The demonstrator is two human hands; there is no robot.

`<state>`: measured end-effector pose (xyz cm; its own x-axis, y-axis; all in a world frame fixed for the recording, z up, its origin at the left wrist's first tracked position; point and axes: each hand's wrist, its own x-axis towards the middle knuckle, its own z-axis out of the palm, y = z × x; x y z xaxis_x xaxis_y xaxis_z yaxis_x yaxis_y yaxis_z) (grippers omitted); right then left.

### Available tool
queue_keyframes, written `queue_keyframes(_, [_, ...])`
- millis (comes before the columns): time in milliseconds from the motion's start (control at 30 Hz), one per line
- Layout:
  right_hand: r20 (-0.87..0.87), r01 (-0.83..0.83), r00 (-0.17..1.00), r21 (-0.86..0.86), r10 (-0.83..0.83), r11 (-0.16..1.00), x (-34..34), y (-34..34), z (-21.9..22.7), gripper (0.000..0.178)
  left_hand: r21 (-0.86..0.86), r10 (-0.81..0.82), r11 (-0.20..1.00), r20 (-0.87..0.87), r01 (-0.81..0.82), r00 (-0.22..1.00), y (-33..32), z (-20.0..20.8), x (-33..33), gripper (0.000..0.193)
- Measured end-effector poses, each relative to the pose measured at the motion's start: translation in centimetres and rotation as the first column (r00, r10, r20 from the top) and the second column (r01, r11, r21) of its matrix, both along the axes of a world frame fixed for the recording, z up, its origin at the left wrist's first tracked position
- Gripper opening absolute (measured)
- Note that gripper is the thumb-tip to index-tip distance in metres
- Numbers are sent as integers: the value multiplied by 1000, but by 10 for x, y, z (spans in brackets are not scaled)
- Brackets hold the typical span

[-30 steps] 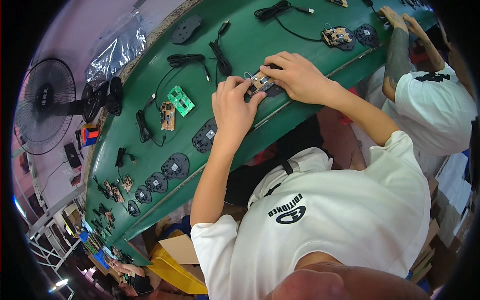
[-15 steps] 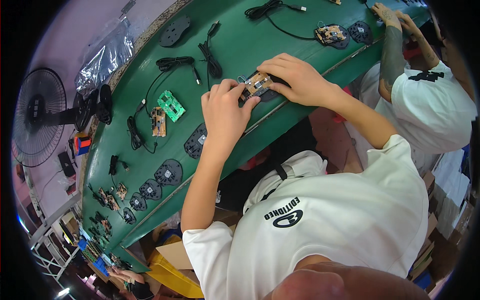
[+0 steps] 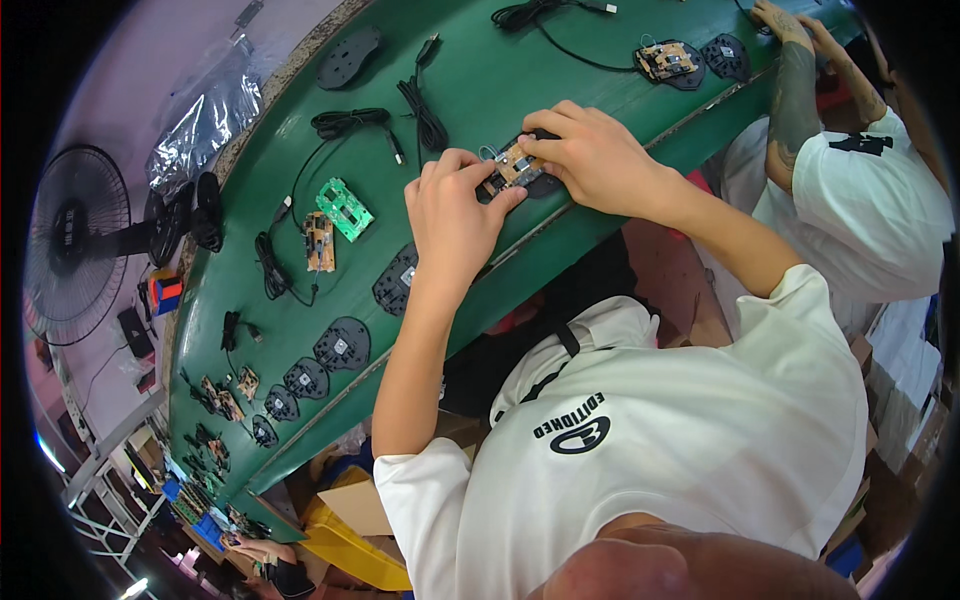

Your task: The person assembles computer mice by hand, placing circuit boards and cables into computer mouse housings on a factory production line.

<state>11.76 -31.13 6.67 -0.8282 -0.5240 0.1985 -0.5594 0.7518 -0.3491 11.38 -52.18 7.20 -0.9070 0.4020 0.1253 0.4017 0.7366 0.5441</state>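
Green and curved by the fisheye, the worktable (image 3: pixel 480 75) sweeps across our head view from lower left to upper right. Past its far edge, at the left, we see a black fan (image 3: pixel 80 240) and a shiny plastic bag (image 3: pixel 205 125); below its near edge sits a yellow bin (image 3: pixel 350 548) with cardboard (image 3: pixel 360 500) beside it.

Our tan circuit board (image 3: pixel 515 166) is near the table's front edge, between our 2 hands, over a black base plate (image 3: pixel 545 187) that partly shows beneath it. Our left hand (image 3: pixel 450 210) is closed in a pinch on the board's left end, thumb on the near side. Our right hand (image 3: pixel 598 160) bends its fingers over the right end and grips it there; we cannot tell exactly where its thumb meets the parts.

To the left, a green circuit board (image 3: pixel 344 208) lies just beside another tan board (image 3: pixel 319 243). Farther back we find coiled black cables (image 3: pixel 350 122) and a dark oval shell (image 3: pixel 349 57). Along the front edge runs a row of 5 black plates (image 3: pixel 342 344), the nearest partly behind our left forearm. To the right, a loaded plate (image 3: pixel 685 84) bears a tan board next to a bare plate (image 3: pixel 725 57), with a co-worker's hands (image 3: pixel 785 22) beyond.
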Motion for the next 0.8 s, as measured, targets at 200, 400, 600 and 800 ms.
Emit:
queue_keyframes(200, [-69, 70, 995, 57, -66, 996, 7, -4, -5, 27, -37, 25, 999, -8, -25, 1000, 2, 2, 4, 36])
queue_keyframes(400, [168, 99, 984, -198, -66, 975, -14, 5, -8, 22, -47, 8, 999, 3, -7, 1000, 0, 1, 3, 34])
queue_keyframes(600, [151, 147, 982, -247, -112, 958, -14, -2, -12, 15, -28, -4, 1000, -10, 3, 1000, -1, -2, 4, 34])
queue_keyframes(800, [169, 126, 982, -291, -79, 948, -16, 4, -12, 15, 13, -26, 1000, -21, 27, 999, -7, -5, 6, 36])
